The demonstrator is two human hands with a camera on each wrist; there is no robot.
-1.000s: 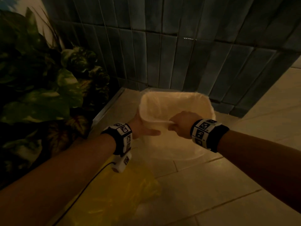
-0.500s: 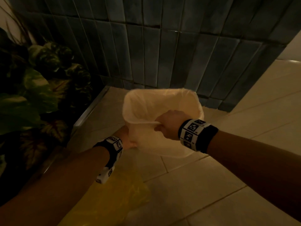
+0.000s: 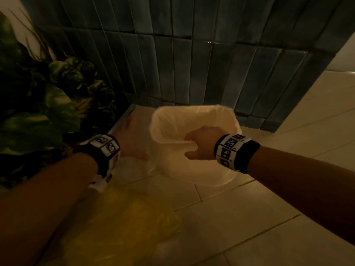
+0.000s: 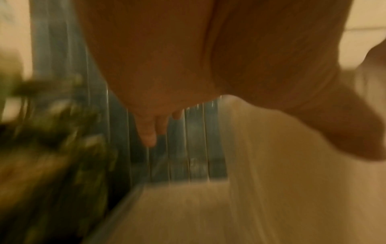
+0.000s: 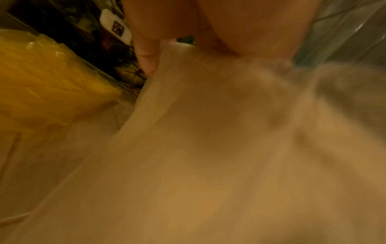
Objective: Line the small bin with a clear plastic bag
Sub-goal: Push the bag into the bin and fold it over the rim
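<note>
The small cream bin (image 3: 201,169) stands on the floor tiles by the tiled wall, with a clear plastic bag (image 3: 192,120) spread inside it and over its rim. My right hand (image 3: 199,144) grips the near rim, fingers curled inside and thumb outside; in the right wrist view the thumb (image 5: 146,54) presses the bag-covered wall (image 5: 208,132). My left hand (image 3: 132,143) is blurred just left of the bin, fingers spread, beside loose clear plastic (image 3: 134,166) hanging down that side. In the left wrist view its straight fingers (image 4: 149,132) hold nothing, with the bin (image 4: 292,165) at the right.
A crumpled yellow plastic bag (image 3: 124,227) lies on the floor under my left forearm. A leafy plant (image 3: 38,112) fills the left side behind a metal strip (image 3: 123,121). The blue-grey tiled wall (image 3: 192,54) stands right behind the bin.
My left hand has let go of the bin's left side and swung out to the left. My right hand keeps its grip on the near rim.
</note>
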